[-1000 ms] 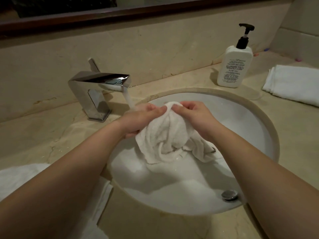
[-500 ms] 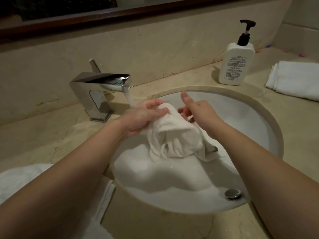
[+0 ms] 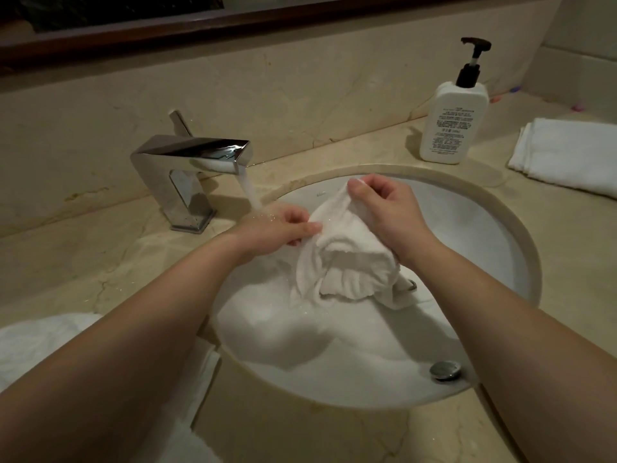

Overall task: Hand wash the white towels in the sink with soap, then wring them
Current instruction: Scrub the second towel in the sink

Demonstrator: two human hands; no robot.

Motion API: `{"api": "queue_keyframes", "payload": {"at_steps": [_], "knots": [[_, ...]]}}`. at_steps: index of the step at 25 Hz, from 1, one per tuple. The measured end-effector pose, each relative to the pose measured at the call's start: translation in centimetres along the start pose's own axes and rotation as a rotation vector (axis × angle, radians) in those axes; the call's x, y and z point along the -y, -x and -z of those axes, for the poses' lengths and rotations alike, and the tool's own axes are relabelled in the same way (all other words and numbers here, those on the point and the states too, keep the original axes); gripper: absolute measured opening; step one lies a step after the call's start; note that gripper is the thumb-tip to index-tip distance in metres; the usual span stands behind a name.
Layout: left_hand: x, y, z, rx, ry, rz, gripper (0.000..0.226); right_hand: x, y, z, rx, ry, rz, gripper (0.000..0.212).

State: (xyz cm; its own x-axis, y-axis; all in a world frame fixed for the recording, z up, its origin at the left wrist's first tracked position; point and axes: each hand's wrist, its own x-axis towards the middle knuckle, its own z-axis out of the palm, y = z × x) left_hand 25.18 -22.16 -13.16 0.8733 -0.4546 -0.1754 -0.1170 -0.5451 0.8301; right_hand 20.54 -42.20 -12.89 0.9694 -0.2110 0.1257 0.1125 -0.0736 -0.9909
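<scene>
Right hand (image 3: 384,208) has re-closed its grip on the wet towel (image 3: 347,255), above the left hand (image 3: 280,232) pinch: rinsing continues, wringing pending.

Sink (image 3: 521,235): near half of the bowl open; far half taken up by both hands and the bunched towel (image 3: 347,262). Drain plug (image 3: 445,369) at near right. Tap (image 3: 192,165) overhangs the far-left rim, its stream blocking that side. Table: bottle (image 3: 450,125) far right, folded towel (image 3: 567,155) beside it; bare strip between bottle and tap.
</scene>
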Motion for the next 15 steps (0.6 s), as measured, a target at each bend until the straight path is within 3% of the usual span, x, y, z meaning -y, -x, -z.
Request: {"api": "queue_keyframes", "payload": {"at_steps": [3, 6, 11, 13, 15], "knots": [[-1.0, 0.0, 0.1, -0.174, 0.258, -0.03, 0.026, -0.2, -0.3, 0.5, 0.085, 0.058, -0.087, 0.02], [-1.8, 0.6, 0.1, -0.294, 0.175, -0.088, 0.026, -0.7, 0.2, 0.3, 0.232, 0.297, -0.091, 0.034], [-2.1, 0.8, -0.8, -0.09, 0.273, -0.184, 0.018, -0.1, 0.8, -1.0, 0.292, 0.168, -0.05, 0.037], [-1.7, 0.4, -0.8, -0.107, 0.25, -0.176, 0.019, -0.1, 0.8, -1.4, 0.266, 0.093, -0.066, 0.029], [-1.1, 0.2, -0.4, -0.103, 0.136, -0.1, 0.042, -0.3, 0.6, -1.4, 0.194, 0.031, -0.018, 0.026]]}}
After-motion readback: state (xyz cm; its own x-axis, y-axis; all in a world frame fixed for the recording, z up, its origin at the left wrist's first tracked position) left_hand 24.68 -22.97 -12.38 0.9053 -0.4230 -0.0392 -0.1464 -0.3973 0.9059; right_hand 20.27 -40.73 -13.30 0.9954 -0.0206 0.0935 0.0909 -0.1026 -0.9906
